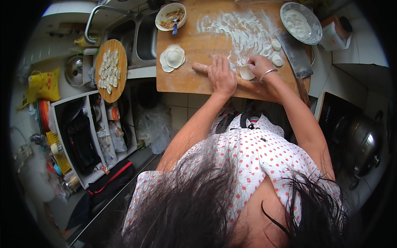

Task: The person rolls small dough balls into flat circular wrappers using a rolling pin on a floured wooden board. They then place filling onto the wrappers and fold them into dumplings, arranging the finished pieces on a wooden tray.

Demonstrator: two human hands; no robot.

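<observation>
On the floured wooden board [183,82], my left hand [221,76] lies with its palm on a wooden rolling pin [200,67]. My right hand [260,66] pinches the edge of a small round dough wrapper [246,73], which lies beside the pin. Two small dough discs [276,45] rest just beyond my right hand, among scattered white flour [240,31]. To the left of my left hand is a stack of rolled wrappers [172,58]. A bowl of filling [162,15] with a blue-handled spoon [175,26] stands at the board's far left corner.
A cleaver [294,55] lies along the board's right side, below a metal bowl of flour [318,28]. Left of the board are a double sink [135,40] and a round bamboo tray [104,93] holding several dumplings. A lidded pot [359,145] is at the right.
</observation>
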